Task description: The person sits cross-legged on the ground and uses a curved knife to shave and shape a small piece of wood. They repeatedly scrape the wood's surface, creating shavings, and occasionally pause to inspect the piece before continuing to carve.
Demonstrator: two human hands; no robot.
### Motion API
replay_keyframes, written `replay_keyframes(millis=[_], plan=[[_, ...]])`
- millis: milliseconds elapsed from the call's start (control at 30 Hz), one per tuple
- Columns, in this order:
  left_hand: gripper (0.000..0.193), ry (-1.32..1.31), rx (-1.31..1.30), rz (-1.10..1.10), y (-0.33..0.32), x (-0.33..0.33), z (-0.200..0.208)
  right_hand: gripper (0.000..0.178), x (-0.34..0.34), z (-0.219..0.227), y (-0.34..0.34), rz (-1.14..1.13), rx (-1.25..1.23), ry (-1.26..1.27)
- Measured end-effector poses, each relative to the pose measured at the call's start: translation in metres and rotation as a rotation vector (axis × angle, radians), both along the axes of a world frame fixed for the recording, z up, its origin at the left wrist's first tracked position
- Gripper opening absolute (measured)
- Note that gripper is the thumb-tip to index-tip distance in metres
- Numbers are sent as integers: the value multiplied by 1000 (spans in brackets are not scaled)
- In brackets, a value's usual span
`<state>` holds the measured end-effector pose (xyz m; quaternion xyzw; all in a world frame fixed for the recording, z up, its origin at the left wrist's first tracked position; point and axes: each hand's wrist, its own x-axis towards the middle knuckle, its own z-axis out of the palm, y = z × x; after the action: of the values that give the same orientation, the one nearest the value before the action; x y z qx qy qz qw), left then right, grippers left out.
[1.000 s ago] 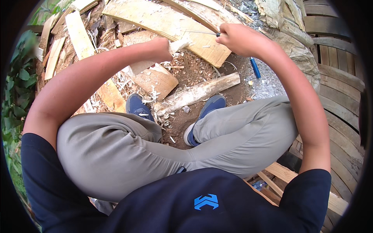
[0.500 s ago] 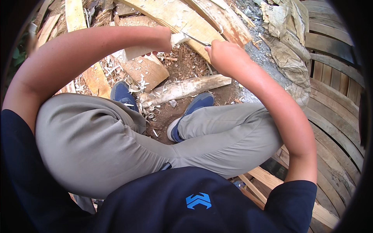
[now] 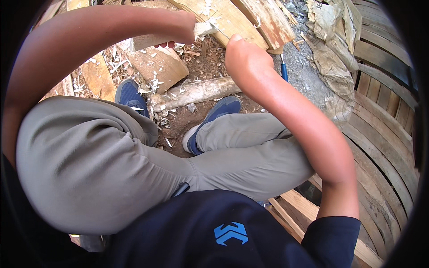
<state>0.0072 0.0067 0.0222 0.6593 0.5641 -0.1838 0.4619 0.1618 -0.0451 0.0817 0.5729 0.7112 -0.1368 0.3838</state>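
Observation:
My left hand (image 3: 181,27) is closed around a pale piece of wood (image 3: 205,29), its whittled end sticking out past the fist. My right hand (image 3: 248,56) is a fist at the near end of a knife (image 3: 219,31) with a thin blade; its handle is hidden in the fingers. The blade reaches toward the wood's whittled end, where curled shavings (image 3: 214,18) cluster. Whether the edge is touching the wood I cannot tell. Beneath both lies a broad yellowish plank (image 3: 246,27).
A blue-handled tool (image 3: 284,71) lies beyond my right wrist. Between my shoes is a split log piece (image 3: 196,94), with a wood slab (image 3: 156,67) and scattered shavings nearby. Crumpled paper sacks (image 3: 333,67) and a slatted wooden structure (image 3: 380,107) stand at the right.
Both hands sit higher in the picture, and the right fist has shifted left with the knife. More shavings show at the wood's end. The blue-handled tool has come into view.

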Motion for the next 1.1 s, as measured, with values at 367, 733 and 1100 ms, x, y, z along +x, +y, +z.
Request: replay_keyframes(millis=[367, 733, 1100], plan=[[17, -73, 97, -132, 3, -4, -14, 23, 26, -12, 29, -63, 36, 210], [25, -4, 19, -32, 1, 3, -8, 24, 20, 6, 16, -74, -8, 179], [25, 90, -275, -277, -40, -5, -11, 31, 35, -31, -21, 271, -346, -136]])
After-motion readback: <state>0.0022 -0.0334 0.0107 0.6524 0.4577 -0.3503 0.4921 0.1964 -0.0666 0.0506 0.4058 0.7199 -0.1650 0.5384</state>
